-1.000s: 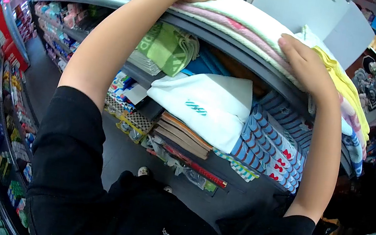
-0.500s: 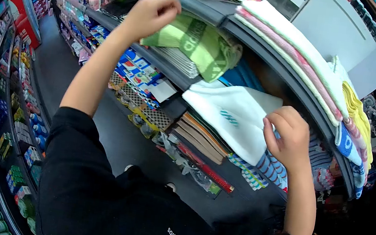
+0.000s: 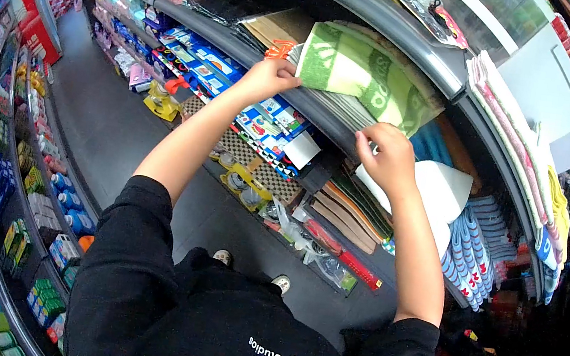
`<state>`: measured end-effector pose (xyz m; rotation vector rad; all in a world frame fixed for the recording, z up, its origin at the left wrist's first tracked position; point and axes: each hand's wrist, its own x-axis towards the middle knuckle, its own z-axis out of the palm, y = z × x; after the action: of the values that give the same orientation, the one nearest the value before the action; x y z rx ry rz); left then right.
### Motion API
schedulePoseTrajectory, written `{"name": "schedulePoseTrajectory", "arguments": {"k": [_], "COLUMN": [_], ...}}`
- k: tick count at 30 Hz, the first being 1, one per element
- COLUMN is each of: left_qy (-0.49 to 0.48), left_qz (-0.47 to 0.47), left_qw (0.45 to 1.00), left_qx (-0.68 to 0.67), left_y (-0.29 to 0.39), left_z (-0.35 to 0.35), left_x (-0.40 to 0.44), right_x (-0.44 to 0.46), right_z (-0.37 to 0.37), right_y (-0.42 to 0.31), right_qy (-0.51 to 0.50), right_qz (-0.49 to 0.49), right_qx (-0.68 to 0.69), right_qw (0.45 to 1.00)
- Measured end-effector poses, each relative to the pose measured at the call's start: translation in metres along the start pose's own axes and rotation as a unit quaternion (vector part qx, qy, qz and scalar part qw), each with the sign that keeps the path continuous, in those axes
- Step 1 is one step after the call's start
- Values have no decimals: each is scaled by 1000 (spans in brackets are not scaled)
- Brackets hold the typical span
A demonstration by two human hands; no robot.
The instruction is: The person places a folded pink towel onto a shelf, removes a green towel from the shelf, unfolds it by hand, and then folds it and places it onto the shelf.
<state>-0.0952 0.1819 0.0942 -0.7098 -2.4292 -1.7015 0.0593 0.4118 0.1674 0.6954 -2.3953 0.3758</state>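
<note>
A green patterned towel [image 3: 359, 68] lies on the middle shelf over a stack of pale folded pieces [image 3: 342, 106]. My left hand [image 3: 267, 81] is at the towel's left corner, thumb and fingers pinched together on its edge. At the front edge of the pale stack is my right hand [image 3: 388, 152], its thumb and fingertips close together; what they hold, if anything, is too small to tell. Beneath and right of my right hand, a white cloth [image 3: 441, 189] hangs over the shelf edge, partly hidden by my forearm.
Striped blue towels [image 3: 473, 241] and brown folded cloths [image 3: 349, 212] sit lower right. Folded towels [image 3: 511, 126] lie on the upper shelf at right. Blue packages [image 3: 207, 58] fill a lower shelf. Another stocked shelf [image 3: 25, 214] runs along the left, beside the aisle floor [image 3: 98, 130].
Both hands have left the white and pink towels on the upper shelf and come to the green towel. The view has shifted left, and the green towel's left part now lies spread flatter.
</note>
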Motion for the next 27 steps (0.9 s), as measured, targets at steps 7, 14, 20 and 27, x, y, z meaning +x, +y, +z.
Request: {"name": "schedulePoseTrajectory", "arguments": {"k": [7, 14, 20, 27], "left_qy": [65, 62, -86, -137], "left_qz": [116, 457, 313, 86], "left_qw": [985, 884, 911, 975], "left_qx": [111, -76, -253, -152], "left_y": [21, 115, 81, 29], "left_z": [6, -23, -21, 2], "left_x": [1, -100, -171, -204], "right_x": [-9, -36, -87, -118], "right_z": [12, -9, 29, 76], "right_y": [-16, -90, -149, -166], "right_qy": [-30, 70, 122, -9], "right_qz": [46, 27, 175, 314], "right_qx": [-26, -37, 27, 194], "right_qw": [998, 996, 977, 929]}}
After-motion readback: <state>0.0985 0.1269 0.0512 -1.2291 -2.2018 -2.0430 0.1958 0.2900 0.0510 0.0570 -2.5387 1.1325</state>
